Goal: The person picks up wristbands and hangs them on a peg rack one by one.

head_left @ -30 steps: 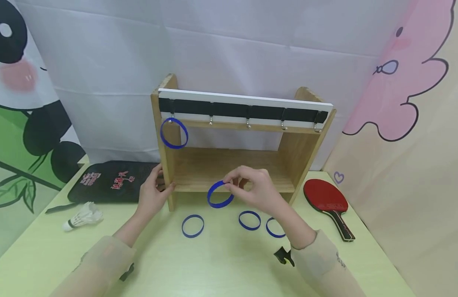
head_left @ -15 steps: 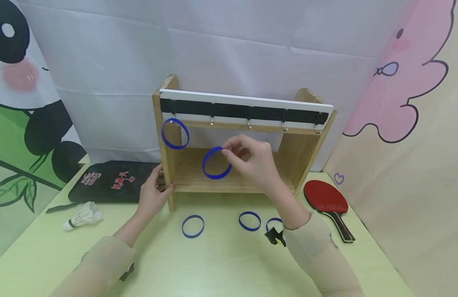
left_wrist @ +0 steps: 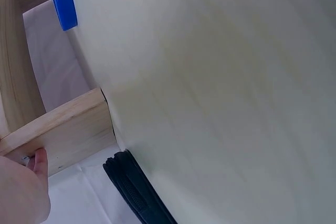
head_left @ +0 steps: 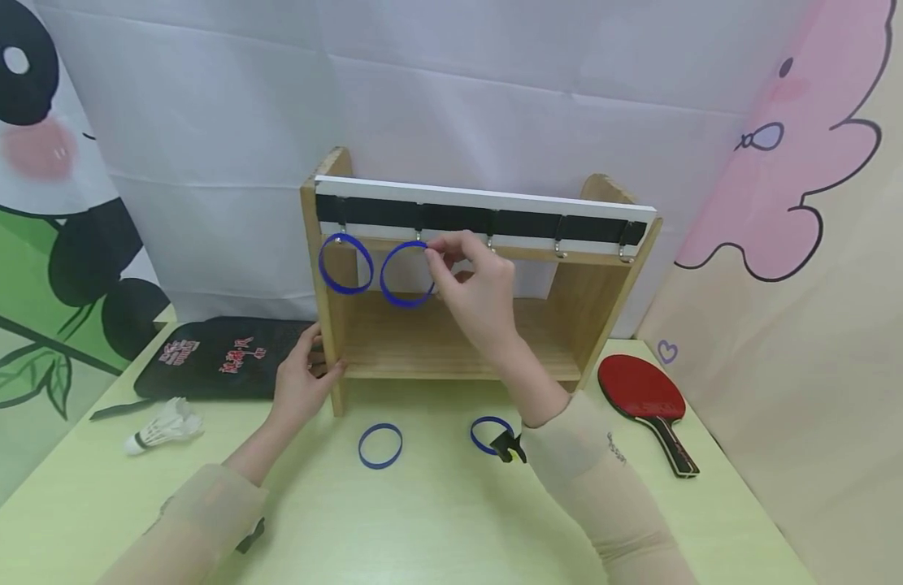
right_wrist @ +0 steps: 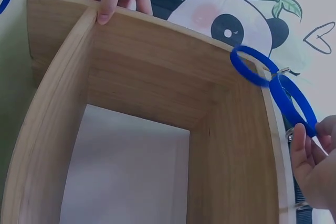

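My right hand (head_left: 476,288) pinches the edge of a thin blue ring (head_left: 403,304) between thumb and fingers. The ring's top is right at the second hook (head_left: 419,236) from the left on the wooden shelf (head_left: 458,375). Left of it, another blue ring (head_left: 341,288) hangs from the first hook. In the right wrist view the held ring (right_wrist: 283,106) overlaps the hanging ring (right_wrist: 239,67). My left hand (head_left: 302,386) grips the shelf's left side panel, thumb at the front and fingers on the outer side.
Two blue rings show on the table, one left (head_left: 380,465) and one right (head_left: 489,420), partly behind the right wrist's black mount (head_left: 508,445). A black case (head_left: 217,357) and a shuttlecock (head_left: 166,422) lie left; a red table tennis bat (head_left: 641,386) lies right.
My right hand has lifted the blue ring from low in front of the shelf up and left to the second hook. The right forearm now hides a third table ring. My left hand stays put.
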The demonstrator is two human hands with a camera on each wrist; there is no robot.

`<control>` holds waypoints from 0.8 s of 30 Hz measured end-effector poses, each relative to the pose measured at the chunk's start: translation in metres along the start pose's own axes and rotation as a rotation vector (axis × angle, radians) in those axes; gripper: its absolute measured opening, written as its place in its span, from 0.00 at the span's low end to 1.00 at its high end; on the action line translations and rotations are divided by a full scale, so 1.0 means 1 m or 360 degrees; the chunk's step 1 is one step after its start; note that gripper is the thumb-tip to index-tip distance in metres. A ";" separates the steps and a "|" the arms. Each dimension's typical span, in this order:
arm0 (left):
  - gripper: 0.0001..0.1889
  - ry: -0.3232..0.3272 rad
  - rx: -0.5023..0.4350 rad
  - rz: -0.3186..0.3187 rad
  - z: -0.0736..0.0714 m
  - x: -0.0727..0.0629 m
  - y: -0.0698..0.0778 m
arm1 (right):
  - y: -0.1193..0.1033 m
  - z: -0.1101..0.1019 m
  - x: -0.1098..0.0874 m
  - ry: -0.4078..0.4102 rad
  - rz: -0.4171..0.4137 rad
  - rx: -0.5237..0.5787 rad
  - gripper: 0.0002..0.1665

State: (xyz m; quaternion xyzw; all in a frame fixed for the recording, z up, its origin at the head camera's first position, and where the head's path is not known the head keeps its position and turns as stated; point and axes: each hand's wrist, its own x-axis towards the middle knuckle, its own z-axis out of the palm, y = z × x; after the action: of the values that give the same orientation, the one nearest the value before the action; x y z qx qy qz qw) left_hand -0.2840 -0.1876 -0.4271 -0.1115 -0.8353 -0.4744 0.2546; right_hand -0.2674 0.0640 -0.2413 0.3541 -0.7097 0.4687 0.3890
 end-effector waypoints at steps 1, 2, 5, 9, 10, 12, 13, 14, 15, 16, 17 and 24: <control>0.35 0.0000 -0.0002 0.0003 0.000 0.000 0.000 | 0.000 0.001 0.001 0.0013 0.0000 -0.0003 0.06; 0.35 0.0000 0.0001 0.0004 0.000 0.000 0.001 | 0.001 0.002 0.002 0.0023 0.0003 -0.0008 0.06; 0.35 0.0000 0.0002 0.0004 -0.001 -0.001 0.001 | -0.001 0.003 0.004 0.0040 0.0030 -0.0043 0.05; 0.35 -0.0005 0.0003 0.0009 -0.001 0.000 0.001 | 0.004 0.006 0.003 0.0039 0.0064 -0.0095 0.04; 0.35 -0.0004 0.0002 0.0013 -0.001 0.000 0.001 | 0.004 0.006 0.003 0.0037 0.0069 -0.0111 0.04; 0.35 -0.0002 0.0001 0.0017 -0.001 0.000 0.001 | 0.010 0.008 0.003 0.0035 0.0067 -0.0132 0.04; 0.35 -0.0001 0.0001 0.0018 -0.001 0.000 0.001 | 0.011 0.008 0.003 0.0034 0.0069 -0.0138 0.04; 0.36 0.0000 0.0005 0.0017 -0.002 0.000 0.001 | 0.011 0.008 0.003 0.0032 0.0073 -0.0143 0.04; 0.36 0.0001 0.0009 0.0015 -0.002 -0.001 0.001 | 0.012 0.008 0.003 0.0031 0.0073 -0.0150 0.04; 0.36 0.0002 0.0013 0.0013 -0.002 -0.001 0.001 | 0.012 0.008 0.003 0.0030 0.0071 -0.0156 0.04; 0.36 0.0001 0.0017 0.0012 -0.002 -0.001 0.001 | 0.012 0.008 0.003 0.0030 0.0067 -0.0165 0.04; 0.36 -0.0004 0.0009 0.0019 -0.001 -0.001 0.001 | 0.014 0.008 0.001 0.0061 -0.0019 -0.0232 0.04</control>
State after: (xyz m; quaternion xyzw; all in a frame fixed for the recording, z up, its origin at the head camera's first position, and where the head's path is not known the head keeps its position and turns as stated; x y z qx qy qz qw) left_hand -0.2827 -0.1873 -0.4263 -0.1165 -0.8363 -0.4704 0.2567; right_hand -0.2819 0.0611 -0.2474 0.3199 -0.7324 0.4200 0.4300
